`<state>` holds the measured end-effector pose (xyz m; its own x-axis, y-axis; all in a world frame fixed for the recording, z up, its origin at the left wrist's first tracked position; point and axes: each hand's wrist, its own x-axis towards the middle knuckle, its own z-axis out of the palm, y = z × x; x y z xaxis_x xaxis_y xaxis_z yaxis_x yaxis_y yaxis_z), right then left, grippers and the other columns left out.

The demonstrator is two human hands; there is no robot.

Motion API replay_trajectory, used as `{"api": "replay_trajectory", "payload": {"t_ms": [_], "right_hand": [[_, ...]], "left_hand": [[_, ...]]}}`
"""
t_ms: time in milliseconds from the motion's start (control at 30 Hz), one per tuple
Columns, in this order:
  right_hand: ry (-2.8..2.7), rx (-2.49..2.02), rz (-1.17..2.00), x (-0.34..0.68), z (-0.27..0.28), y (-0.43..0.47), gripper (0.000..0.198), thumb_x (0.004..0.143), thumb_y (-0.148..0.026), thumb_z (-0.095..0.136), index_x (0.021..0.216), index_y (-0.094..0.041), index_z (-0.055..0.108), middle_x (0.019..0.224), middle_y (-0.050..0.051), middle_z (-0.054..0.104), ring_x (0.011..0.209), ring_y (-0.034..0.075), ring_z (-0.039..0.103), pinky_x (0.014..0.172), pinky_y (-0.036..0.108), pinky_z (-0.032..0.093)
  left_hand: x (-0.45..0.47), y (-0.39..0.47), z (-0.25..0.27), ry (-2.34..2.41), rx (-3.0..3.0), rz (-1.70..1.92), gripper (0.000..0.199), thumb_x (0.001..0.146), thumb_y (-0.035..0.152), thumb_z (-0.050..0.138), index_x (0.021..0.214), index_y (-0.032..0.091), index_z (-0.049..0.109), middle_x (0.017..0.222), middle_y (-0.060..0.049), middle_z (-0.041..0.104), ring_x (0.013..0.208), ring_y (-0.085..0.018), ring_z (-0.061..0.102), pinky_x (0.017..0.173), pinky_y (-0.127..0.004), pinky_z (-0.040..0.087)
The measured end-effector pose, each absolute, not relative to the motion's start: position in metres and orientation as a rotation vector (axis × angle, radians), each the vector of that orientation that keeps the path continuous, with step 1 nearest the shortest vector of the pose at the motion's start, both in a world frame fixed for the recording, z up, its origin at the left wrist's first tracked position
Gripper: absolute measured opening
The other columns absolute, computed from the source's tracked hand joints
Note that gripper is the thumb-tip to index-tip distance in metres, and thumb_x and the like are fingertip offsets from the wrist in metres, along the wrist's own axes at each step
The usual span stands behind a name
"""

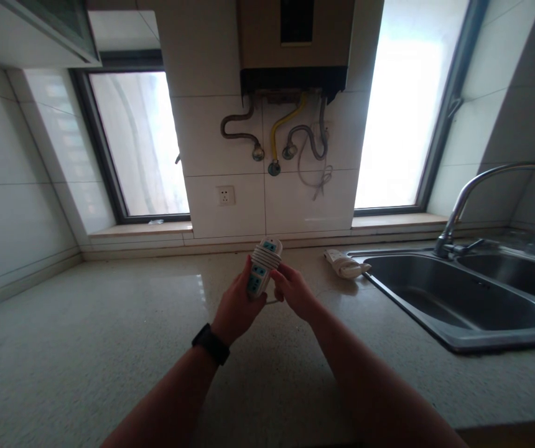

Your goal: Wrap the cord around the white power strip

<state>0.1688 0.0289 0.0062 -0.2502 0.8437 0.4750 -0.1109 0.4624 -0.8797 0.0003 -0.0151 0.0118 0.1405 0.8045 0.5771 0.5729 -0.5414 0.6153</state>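
A white power strip (257,281) with blue-green socket faces is held tilted above the counter. Its white cord (266,257) is wound in several turns around the upper half. My left hand (238,309) is closed around the strip's lower left side, with a black watch on the wrist. At the strip's right side, the fingers of my right hand (294,290) are bent and pinched at the cord. A short run of cord shows below, between the two hands; the fingertips are partly hidden.
A second white bundle (344,265) lies by the steel sink (454,292), at the right. The faucet (458,208) arches over it. On the back wall are a socket (225,195) and a water heater (295,43) with pipes, between two windows. The speckled counter (109,348) spans the front.
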Motion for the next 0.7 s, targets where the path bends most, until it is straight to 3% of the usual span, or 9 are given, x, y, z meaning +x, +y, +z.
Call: {"api": "replay_trajectory", "payload": {"t_ms": [233,467,700], "right_hand": [[-1.566,-0.598,1.091,0.1743,0.0076,0.0304,0.046,0.088,-0.052,0.06,0.114,-0.015,0.067,0.063,-0.006,0.043,0.046,0.007,0.038,0.044,0.023,0.034],[-1.538,-0.619,1.078,0.1768,0.0072,0.0332,0.049,0.086,-0.053,0.062,0.115,-0.013,0.067,0.055,-0.007,0.04,0.046,0.009,0.038,0.044,0.024,0.031],[-1.487,-0.588,1.073,0.1784,0.0073,0.035,0.043,0.084,-0.049,0.067,0.108,-0.014,0.067,0.056,-0.007,0.044,0.044,0.008,0.039,0.043,0.023,0.031]], "left_hand": [[-0.0062,-0.0083,0.0116,1.067,1.914,1.369,0.096,0.079,0.023,0.067,0.157,0.022,0.011,0.138,-0.012,0.058,0.12,-0.024,0.057,0.103,-0.042,0.042],[-0.0036,-0.0108,0.015,0.934,1.717,1.375,0.095,0.077,0.023,0.069,0.157,0.02,0.017,0.144,-0.011,0.052,0.125,-0.024,0.052,0.106,-0.039,0.037],[-0.0021,-0.0147,0.0172,0.864,1.604,1.353,0.094,0.077,0.023,0.07,0.156,0.024,0.02,0.141,-0.01,0.053,0.116,-0.024,0.055,0.097,-0.036,0.044]]}}
